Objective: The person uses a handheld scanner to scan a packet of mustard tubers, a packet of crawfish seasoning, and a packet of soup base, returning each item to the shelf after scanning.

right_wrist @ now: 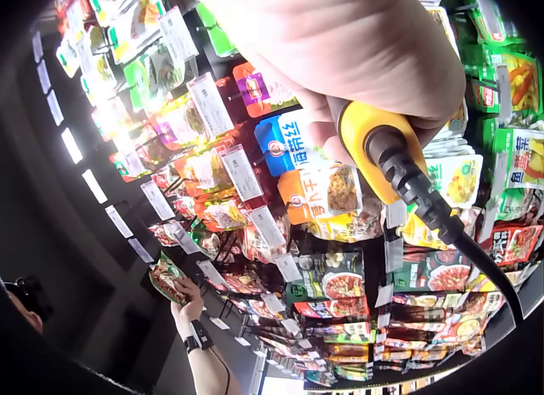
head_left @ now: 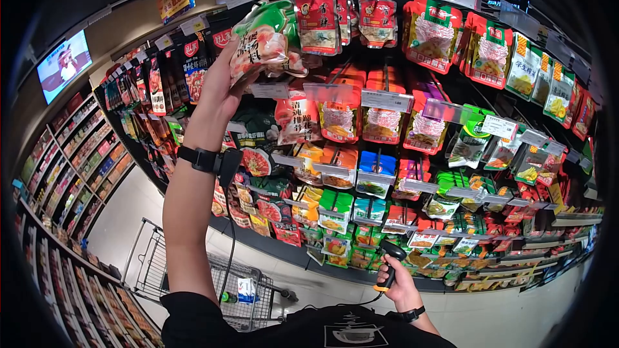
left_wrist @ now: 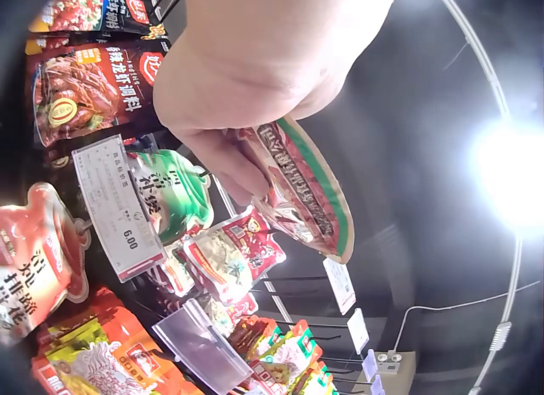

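My left hand (head_left: pixel 227 84) is raised at the upper left of the rack, gripping a green-topped soup-seasoning packet (head_left: pixel 261 42). In the left wrist view that hand (left_wrist: pixel 263 59) pinches the packet (left_wrist: pixel 302 191) by its side, with a similar green packet (left_wrist: pixel 174 195) hanging behind a price tag. Low in the head view, my right hand (head_left: pixel 405 289) grips a black and yellow handheld scanner (head_left: pixel 389 274). The right wrist view shows the hand (right_wrist: pixel 357 55) curled round the scanner's yellow handle end (right_wrist: pixel 378 144), from which a cable runs.
A wire shopping cart (head_left: pixel 242 296) with a few items stands below my left arm. Hanging packets (head_left: pixel 383 113) and price tags (head_left: pixel 387 100) fill the rack ahead. More shelves (head_left: pixel 84 161) and a lit screen (head_left: pixel 64 66) are at the left.
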{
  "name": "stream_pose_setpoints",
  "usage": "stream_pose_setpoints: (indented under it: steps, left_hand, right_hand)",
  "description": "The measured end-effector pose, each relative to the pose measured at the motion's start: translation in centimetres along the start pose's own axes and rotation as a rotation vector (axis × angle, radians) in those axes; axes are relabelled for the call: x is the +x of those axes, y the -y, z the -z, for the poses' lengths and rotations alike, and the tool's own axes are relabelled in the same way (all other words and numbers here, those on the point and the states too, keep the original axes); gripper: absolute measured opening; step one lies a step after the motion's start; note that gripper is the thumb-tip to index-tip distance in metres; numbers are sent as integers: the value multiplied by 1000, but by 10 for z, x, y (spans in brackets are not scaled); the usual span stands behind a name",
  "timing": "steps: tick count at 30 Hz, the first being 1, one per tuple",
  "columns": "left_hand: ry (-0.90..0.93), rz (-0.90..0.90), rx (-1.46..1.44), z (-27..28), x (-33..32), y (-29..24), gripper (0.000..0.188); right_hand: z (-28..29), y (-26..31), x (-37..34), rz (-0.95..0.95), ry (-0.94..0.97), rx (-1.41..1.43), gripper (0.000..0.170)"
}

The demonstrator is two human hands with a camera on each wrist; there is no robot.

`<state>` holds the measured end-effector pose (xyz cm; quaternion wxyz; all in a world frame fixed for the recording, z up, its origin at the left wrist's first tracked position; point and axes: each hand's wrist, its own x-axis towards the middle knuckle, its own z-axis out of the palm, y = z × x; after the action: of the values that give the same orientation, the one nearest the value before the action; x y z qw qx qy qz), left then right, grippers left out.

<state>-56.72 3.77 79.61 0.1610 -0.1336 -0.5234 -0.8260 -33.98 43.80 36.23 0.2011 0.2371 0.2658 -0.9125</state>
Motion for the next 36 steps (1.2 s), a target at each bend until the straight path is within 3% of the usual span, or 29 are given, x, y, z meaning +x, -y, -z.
stream_pose_setpoints:
  steps: [5,8,11,14,15,18,21,23,25,28,30,31,32,33,35,36]
  left_hand:
    - [-18,38,155,-5,16,9,42]
    - [16,-20,398,23,58,26,45]
    - [-5,-38,636,43,72,32,62]
    - [-54,-26,765,63,69,28,65]
    - [-72,-34,805,64,61,24,66]
    - [-192,-312,851,86,25,21,63]
    - [-310,-471,844,114,-53,35,48]
    - [-385,-522,879,139,-117,67,42]
    - [-477,-442,929,198,-178,123,42]
    - [-702,151,674,275,-296,229,39]
    - [-573,565,780,327,-399,294,38]
    - [-351,832,944,368,-455,324,51]
    - [115,1088,1415,377,-493,335,72]
    - [432,1186,1469,389,-549,342,88]
    - [1028,1358,1438,430,-626,372,95]
    - [934,1493,1471,424,-649,386,89]
  right_hand:
    - [-3,-1,-3,9,12,0,19]
    - [0,-1,-5,16,24,12,19]
    - [0,-2,-13,29,15,28,19]
    - [5,-1,-17,51,-14,44,18]
    - [8,-1,-16,60,-21,54,18]
    - [19,0,-19,80,-61,97,17]
    - [28,1,-24,121,-80,68,18]
    - [36,2,-27,110,-21,35,18]
    - [41,2,-27,85,36,12,19]
    - [37,0,-21,43,59,-48,19]
    - [33,-1,-12,10,67,-80,20]
    - [31,-2,-8,-11,67,-104,19]
    - [26,-2,-5,-31,74,-127,19]
    - [20,-1,-1,-53,68,-152,19]
    - [11,0,5,-72,91,-245,18]
    - [8,1,9,-94,108,-290,18]
